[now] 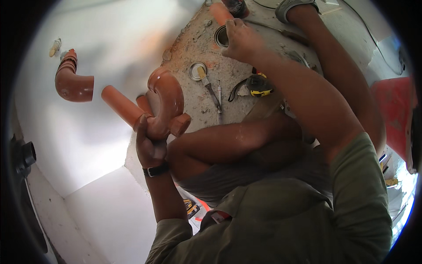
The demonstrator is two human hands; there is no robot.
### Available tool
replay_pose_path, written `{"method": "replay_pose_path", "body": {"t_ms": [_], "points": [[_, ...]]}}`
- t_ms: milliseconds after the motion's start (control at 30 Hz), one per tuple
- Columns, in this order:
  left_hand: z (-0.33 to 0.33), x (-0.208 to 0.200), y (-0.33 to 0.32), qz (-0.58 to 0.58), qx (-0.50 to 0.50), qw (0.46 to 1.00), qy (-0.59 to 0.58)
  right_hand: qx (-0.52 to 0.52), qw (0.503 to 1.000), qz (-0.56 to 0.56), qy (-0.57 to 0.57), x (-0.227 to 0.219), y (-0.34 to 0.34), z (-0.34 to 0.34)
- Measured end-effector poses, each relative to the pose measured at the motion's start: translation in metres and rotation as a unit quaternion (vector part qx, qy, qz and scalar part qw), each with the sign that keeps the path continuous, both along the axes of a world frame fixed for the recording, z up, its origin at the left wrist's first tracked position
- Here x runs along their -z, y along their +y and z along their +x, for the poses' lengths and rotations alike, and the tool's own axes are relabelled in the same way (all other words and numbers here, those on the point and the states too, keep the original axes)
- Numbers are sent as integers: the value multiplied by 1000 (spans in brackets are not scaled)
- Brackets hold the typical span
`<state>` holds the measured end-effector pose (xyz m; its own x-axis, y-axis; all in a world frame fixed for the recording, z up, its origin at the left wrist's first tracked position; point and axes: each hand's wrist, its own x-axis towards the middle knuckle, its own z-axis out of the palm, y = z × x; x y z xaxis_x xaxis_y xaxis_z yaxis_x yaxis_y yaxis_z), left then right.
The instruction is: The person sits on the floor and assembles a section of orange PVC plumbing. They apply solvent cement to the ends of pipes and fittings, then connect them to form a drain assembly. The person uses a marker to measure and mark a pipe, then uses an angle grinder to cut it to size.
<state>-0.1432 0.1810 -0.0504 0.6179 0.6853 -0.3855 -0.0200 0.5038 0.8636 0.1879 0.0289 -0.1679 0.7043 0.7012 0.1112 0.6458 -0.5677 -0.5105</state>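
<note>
My left hand [150,143] is wrapped around an orange-brown plastic trap pipe [169,103], a U-bend with a socket at its top and a straight branch pointing to the upper left. With thumb and fingers on either side, my right hand [244,42] grips a small open metal tin [222,37]. Its contents look dark. On the dusty floor between my hands are a round tin lid [197,71], a flat paintbrush [210,88] with its bristles against the lid, and a white pen-like stick [219,101]. A black and yellow tape measure [259,85] lies to their right.
An orange-brown pipe elbow [74,83] projects from the white wall [105,44] at left. Another orange pipe [221,14] lies beyond the tin, near a long tool with a dark handle [294,37]. My bent legs flank the work area. A red container [393,119] stands right.
</note>
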Motion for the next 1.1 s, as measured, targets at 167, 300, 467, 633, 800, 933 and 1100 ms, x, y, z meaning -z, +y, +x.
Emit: {"method": "replay_pose_path", "body": {"t_ms": [167, 300, 467, 633, 800, 933, 1100], "points": [[12, 0, 3, 40, 1, 999, 33, 37, 997, -27, -69, 10, 2, 42], [20, 2, 7, 41, 0, 998, 40, 39, 997, -40, -60, 8, -1, 50], [21, 9, 24, 15, 20, 1000, 15, 60, 978, 57, -190, -2, -7, 26], [20, 17, 30, 73, -44, 996, 19, -150, 988, -15, 27, -5, 6, -64], [24, 27, -15, 38, -94, 995, 7, -139, 963, -123, 194, 19, 27, -139], [11, 19, -72, -43, -92, 995, -5, -119, 955, -111, 249, 27, 26, -139], [-3, 10, -111, -23, -55, 996, -60, -117, 961, -78, 236, 21, 1, -117]]}}
